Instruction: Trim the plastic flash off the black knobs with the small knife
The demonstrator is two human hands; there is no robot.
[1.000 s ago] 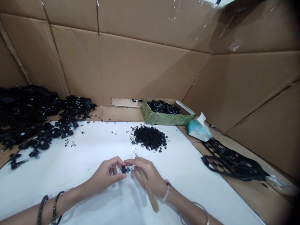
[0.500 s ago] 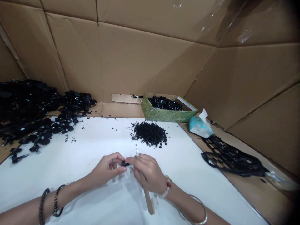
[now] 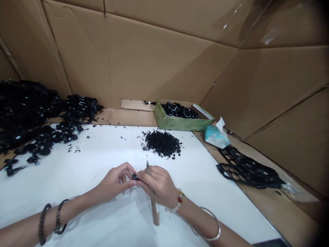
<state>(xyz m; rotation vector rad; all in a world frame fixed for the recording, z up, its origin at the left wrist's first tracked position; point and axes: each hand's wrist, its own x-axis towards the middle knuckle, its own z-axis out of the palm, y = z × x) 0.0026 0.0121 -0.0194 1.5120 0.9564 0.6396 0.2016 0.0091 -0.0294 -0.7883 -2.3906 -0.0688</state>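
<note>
A small black plastic part (image 3: 134,177) sits pinched in the left hand (image 3: 115,180), just beside a slim knife (image 3: 154,208) gripped in the right hand (image 3: 158,184). The knife's narrow pointed blade rises past the fingers, its flat wooden handle slanting down behind the palm.

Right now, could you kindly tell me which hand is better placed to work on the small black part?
Probably the right hand: it grips the wooden-handled blade, tip beside the small black part, while the left hand is occupied pinching that part.
</note>
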